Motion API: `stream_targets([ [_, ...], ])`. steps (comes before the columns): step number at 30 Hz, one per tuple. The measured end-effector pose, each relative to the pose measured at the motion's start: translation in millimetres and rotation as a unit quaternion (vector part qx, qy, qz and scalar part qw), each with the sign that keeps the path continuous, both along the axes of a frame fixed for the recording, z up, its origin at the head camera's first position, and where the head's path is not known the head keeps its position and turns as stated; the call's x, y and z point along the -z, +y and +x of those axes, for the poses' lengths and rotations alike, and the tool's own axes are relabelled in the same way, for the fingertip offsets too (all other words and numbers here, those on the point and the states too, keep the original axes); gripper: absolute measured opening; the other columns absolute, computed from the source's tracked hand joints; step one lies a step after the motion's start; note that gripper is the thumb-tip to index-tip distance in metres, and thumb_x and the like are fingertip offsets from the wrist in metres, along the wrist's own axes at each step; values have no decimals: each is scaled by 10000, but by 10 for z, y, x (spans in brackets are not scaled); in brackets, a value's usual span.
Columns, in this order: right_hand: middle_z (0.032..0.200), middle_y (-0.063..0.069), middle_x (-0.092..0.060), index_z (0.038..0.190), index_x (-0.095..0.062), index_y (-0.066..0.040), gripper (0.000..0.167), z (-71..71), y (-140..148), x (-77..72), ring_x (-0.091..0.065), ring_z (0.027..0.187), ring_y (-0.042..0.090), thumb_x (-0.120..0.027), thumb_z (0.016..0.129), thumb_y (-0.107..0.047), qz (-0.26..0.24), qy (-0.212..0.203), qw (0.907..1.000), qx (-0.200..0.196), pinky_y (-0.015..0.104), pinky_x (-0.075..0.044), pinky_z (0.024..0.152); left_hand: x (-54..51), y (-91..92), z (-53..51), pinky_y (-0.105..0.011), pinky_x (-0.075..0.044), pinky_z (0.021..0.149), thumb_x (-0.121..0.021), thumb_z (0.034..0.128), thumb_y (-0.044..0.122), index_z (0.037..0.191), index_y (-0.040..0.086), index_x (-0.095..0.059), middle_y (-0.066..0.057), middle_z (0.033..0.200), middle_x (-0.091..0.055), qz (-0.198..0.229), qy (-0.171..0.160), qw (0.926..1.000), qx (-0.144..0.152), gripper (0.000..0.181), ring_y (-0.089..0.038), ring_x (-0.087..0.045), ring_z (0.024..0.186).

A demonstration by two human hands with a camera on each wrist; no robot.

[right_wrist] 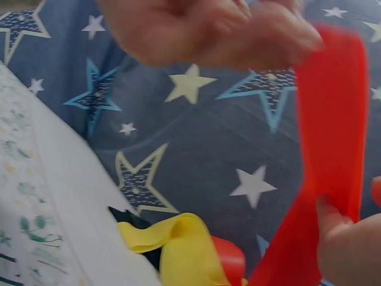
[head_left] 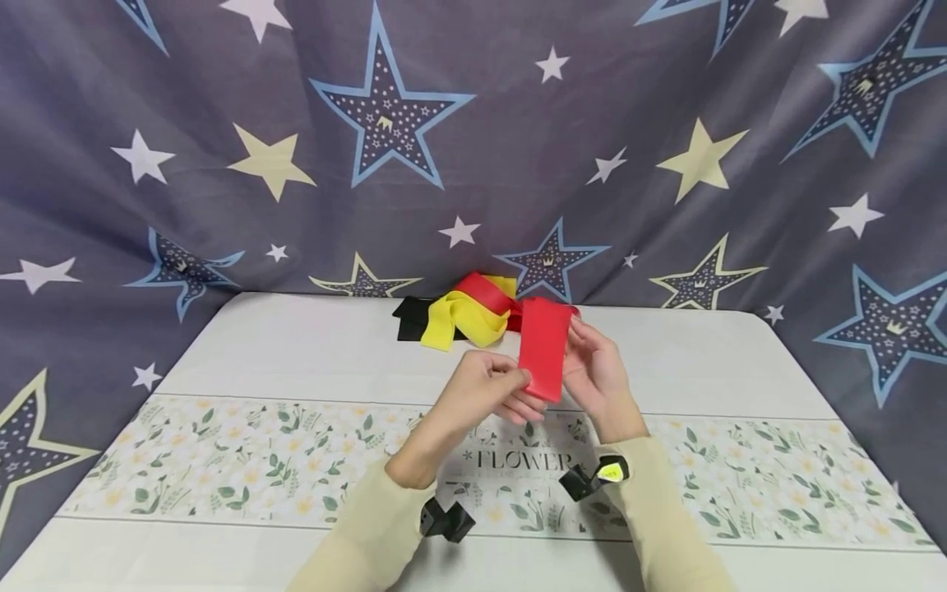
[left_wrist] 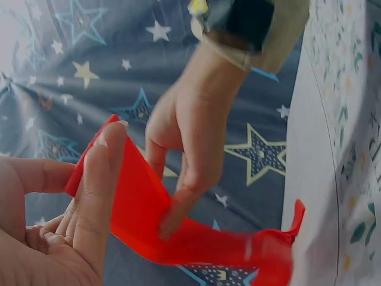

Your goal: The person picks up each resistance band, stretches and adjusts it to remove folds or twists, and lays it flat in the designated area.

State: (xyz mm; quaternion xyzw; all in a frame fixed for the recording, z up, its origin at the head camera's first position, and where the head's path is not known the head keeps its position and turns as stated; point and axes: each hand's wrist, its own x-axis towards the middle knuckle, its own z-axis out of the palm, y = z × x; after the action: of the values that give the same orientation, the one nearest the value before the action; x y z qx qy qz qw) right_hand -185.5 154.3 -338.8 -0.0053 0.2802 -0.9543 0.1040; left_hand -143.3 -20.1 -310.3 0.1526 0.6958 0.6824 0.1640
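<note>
A wide red ribbon (head_left: 544,349) hangs up off the table in front of me. My left hand (head_left: 484,386) pinches its near end between thumb and fingers, also seen in the left wrist view. At the ribbon's right side, my right hand (head_left: 598,374) has its thumb on one face and a finger at the far edge, as the right wrist view shows. The ribbon (left_wrist: 143,205) runs on past that hand and slopes down to the table. Behind it lie a yellow ribbon (head_left: 473,321), more red ribbon (head_left: 484,292) and a black ribbon (head_left: 410,319), overlapping in a heap.
The white table (head_left: 296,345) carries a printed floral band (head_left: 244,460) with lettering across it. A dark curtain (head_left: 473,205) with stars hangs along the back edge. Small black devices (head_left: 447,521) sit on both wrists.
</note>
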Motion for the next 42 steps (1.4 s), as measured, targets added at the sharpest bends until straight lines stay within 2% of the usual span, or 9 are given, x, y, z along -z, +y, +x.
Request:
stream_targets([
  [5,1011,67,-659,1083,-559,-15,248,-26,76,-31,-646,938,149,-324,1012,-54,-130,30,9998,-151,240,-521,832,-19,-58,114,-305,-578,613,-512,924,63,980,-114,-652,-228,844,-717,-319,-203,9992,118,233,-213,-720,664],
  [12,914,55,-669,1014,-539,-38,187,-42,20,14,-641,833,144,-354,1000,-66,249,-530,9974,-409,230,-528,769,121,-97,222,-307,-576,595,-523,920,36,934,-127,-623,-247,846,-711,-583,-173,9975,357,191,-258,-724,694],
  [19,919,53,-681,1046,-518,-37,155,-5,-16,38,-671,822,139,-392,998,-114,560,-1029,9885,-960,240,-555,741,198,-53,389,-360,-578,587,-543,901,-1,762,-61,-560,-249,787,-706,-644,-259,9957,609,152,-279,-717,660],
  [25,889,54,-669,1052,-478,-31,108,-27,2,44,-665,784,136,-401,990,-74,541,-1109,9905,-605,227,-554,716,161,-111,483,-357,-579,589,-547,906,30,899,-92,-626,-230,796,-712,-694,-49,9963,505,146,-276,-716,665],
  [29,865,20,-668,1016,-515,-39,91,-41,-17,83,-668,773,107,-430,982,-42,1128,-1066,9877,-197,203,-553,718,125,-168,505,-320,-575,580,-543,912,58,955,-86,-636,-214,822,-719,-697,62,9972,273,177,-274,-717,677],
  [34,851,-3,-653,1102,-521,18,158,-62,-71,114,-666,711,56,-484,949,4,2268,-918,9683,503,174,-548,705,48,-261,462,-296,-571,590,-531,928,58,992,-107,-632,-237,882,-712,-452,380,9981,-195,204,-305,-715,732],
  [37,1095,77,-602,1337,-359,78,421,-66,-96,102,-656,731,46,-488,945,-2,2904,-775,9520,572,168,-547,712,-58,-304,412,-283,-568,584,-531,934,52,1032,-119,-626,-259,913,-701,-251,668,9958,-577,219,-299,-711,741],
  [39,1308,147,-476,1453,-188,65,607,-57,-109,85,-637,763,46,-500,938,-9,3250,-712,9416,523,162,-544,713,-144,-308,382,-287,-569,577,-543,931,50,1057,-112,-629,-262,923,-696,-154,845,9932,-781,223,-269,-709,733],
  [42,1450,194,-311,1494,-110,18,678,-23,-117,82,-617,808,50,-503,943,-23,3621,-564,9299,304,155,-539,720,-256,-289,347,-303,-566,565,-564,921,62,1061,-85,-650,-241,917,-694,-228,1159,9877,-1029,220,-209,-691,716],
])
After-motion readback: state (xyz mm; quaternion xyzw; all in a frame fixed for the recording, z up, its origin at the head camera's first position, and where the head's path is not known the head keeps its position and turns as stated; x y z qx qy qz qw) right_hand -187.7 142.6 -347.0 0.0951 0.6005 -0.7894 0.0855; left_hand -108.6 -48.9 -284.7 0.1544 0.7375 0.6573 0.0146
